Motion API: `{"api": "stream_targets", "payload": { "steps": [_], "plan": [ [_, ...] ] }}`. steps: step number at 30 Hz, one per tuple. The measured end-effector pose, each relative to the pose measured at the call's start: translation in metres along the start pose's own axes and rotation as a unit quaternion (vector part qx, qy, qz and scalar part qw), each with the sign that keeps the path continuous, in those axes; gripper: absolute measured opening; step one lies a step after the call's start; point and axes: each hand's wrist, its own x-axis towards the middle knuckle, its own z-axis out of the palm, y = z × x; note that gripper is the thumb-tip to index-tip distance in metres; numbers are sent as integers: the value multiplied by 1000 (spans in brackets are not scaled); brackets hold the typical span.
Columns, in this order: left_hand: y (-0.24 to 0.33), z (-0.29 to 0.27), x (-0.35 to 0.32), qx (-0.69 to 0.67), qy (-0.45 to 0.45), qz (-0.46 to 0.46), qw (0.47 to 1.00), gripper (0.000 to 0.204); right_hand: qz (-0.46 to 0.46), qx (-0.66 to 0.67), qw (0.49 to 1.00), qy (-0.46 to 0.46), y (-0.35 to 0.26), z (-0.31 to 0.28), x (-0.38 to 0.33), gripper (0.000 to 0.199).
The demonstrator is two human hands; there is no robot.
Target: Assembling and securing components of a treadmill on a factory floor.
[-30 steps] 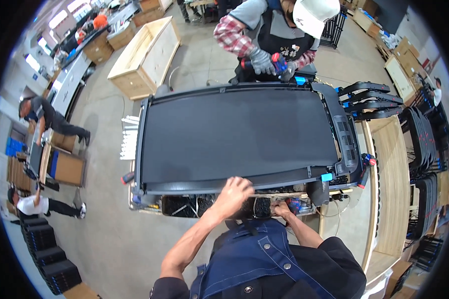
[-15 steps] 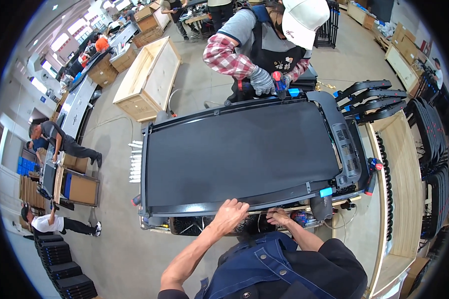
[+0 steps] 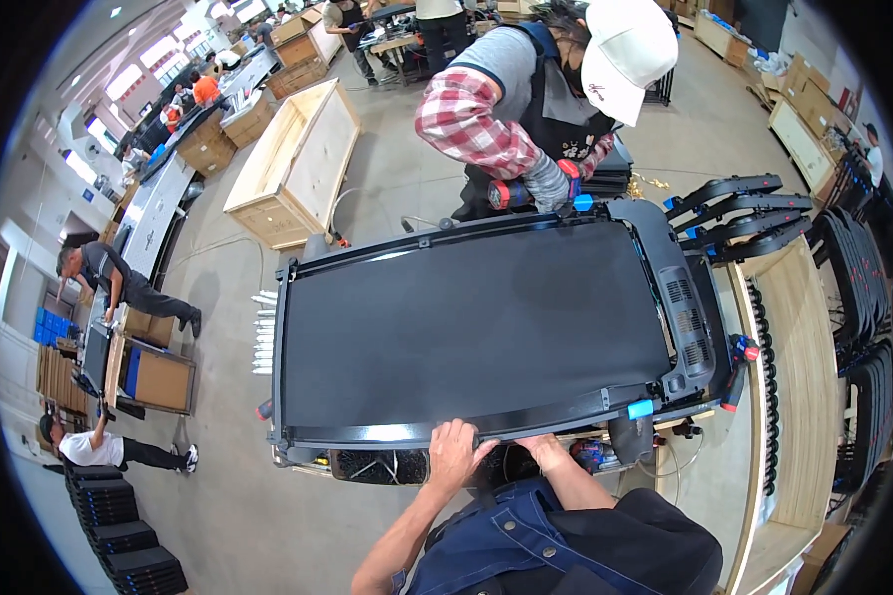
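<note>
Left hand [image 3: 453, 448] gripping treadmill [image 3: 466, 327] near rail, right hand [image 3: 544, 451] beneath

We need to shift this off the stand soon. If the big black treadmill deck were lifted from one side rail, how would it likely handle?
The treadmill deck looks heavy: it spans the whole stand, with a person at each long side. Its frame seems stiff, so it should not sag. The near side rail, under the left hand, looks narrow and smooth, probably giving a poor grip.

Treadmill belt [image 3: 476, 327]: matte black; side rail [image 3: 446, 432] black with blue end clip [image 3: 640, 409]. Co-worker's sleeve [image 3: 466, 124]: red-white plaid; cap [image 3: 627, 55] white. Crate [image 3: 293, 164]: pale wood.
</note>
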Motion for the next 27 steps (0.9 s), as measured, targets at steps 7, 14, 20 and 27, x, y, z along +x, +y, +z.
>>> {"api": "stream_targets", "payload": {
  "steps": [7, 14, 20, 27],
  "plan": [
    [4, 4, 7, 19, 37, -18, 999, 42, -87, -61, 994, -19, -2, 18, 8, 43],
    [26, -101, 31, -90, 77, 3, 993, 43, -34, 42, 998, -35, 2, 54, -15, 38],
    [76, -285, 59, -100, 61, -43, 992, 41, 60, -20, 996, -65, 37, 93, -20, 41],
    [63, -358, -31, -72, 107, 0, 992, 42, 90, -106, 980, -143, 74, 149, 18, 44]
  ]
}}
